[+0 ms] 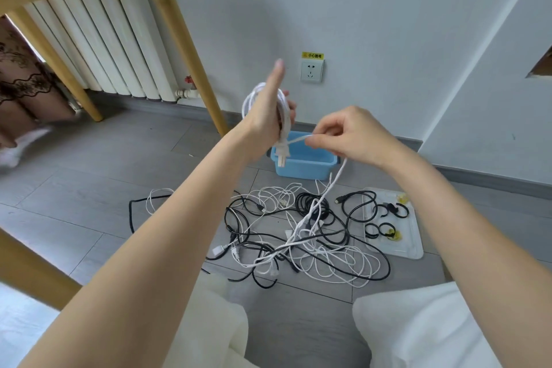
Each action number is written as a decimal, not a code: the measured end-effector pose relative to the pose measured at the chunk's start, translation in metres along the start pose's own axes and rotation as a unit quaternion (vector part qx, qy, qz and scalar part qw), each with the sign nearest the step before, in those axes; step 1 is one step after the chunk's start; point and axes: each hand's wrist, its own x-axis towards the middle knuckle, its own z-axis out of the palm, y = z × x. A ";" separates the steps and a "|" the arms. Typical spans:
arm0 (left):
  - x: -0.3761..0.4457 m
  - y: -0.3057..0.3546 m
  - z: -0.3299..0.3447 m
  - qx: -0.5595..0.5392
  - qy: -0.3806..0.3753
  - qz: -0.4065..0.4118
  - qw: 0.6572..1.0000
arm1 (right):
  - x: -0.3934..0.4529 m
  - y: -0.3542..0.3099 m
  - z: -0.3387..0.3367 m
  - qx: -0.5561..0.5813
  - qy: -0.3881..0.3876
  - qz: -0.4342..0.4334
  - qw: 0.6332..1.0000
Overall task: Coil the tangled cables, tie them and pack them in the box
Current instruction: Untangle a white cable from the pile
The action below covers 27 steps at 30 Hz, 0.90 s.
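1. Right now my left hand (266, 116) is raised in front of me, thumb pointing up, with loops of the white cable (283, 116) wound around it; my fingers curl around the coil and its white plug (281, 156) hangs below my palm.
2. And my right hand (348, 134) is level with it, just to the right, fingertips pinched together on the same white cable where it runs across between my hands.
3. From that pinch the cable drops down and away into the tangled pile (295, 236) on the grey floor (89, 194), a mess of black and white leads lying loose between my knees and the wall.
4. Behind my hands sits the blue box (304, 166), on the floor close to the wall and partly hidden by my left wrist and the plug.
5. To the right of the pile lies a clear tray (415, 248) holding several black loop ties (385, 228) and some small yellow pieces.
6. On the far wall above the box there is a white socket (311, 71) with a yellow label over it.
7. Far left, a white radiator (98, 45) stands behind pale wooden furniture legs (185, 48).
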 end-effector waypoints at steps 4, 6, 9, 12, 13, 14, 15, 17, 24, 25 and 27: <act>-0.011 -0.006 -0.003 0.233 -0.241 -0.131 0.933 | -0.001 0.002 -0.005 -0.027 0.008 0.001 1.000; -0.018 -0.004 -0.004 0.261 -0.313 -0.164 0.899 | -0.002 0.000 -0.004 -0.013 -0.016 0.005 1.000; -0.022 -0.002 -0.011 0.238 -0.379 -0.187 0.874 | -0.004 -0.003 -0.005 0.046 -0.057 0.011 0.997; -0.026 0.004 -0.022 0.193 -0.428 -0.181 0.864 | -0.006 -0.002 -0.007 0.143 -0.115 0.010 0.983; -0.026 0.007 -0.026 0.178 -0.437 -0.166 0.866 | -0.006 0.000 -0.008 0.163 -0.132 0.013 0.978; -0.024 0.011 -0.030 0.157 -0.442 -0.147 0.871 | -0.006 0.003 -0.009 0.165 -0.148 0.020 0.975; -0.022 0.014 -0.035 0.127 -0.443 -0.130 0.878 | -0.005 0.007 -0.008 0.140 -0.166 0.033 0.976; -0.018 0.018 -0.043 0.052 -0.434 -0.115 0.892 | -0.005 0.014 -0.003 0.041 -0.219 0.081 0.972; -0.016 0.014 -0.052 0.143 -0.318 -0.114 0.930 | 0.005 0.013 -0.008 0.163 0.119 0.067 0.977; -0.018 0.010 -0.049 0.172 -0.336 -0.131 0.917 | 0.007 0.009 -0.010 0.153 0.189 0.010 0.970; -0.022 0.002 -0.038 0.176 -0.384 -0.159 0.892 | 0.011 0.000 -0.011 0.122 0.316 -0.089 0.937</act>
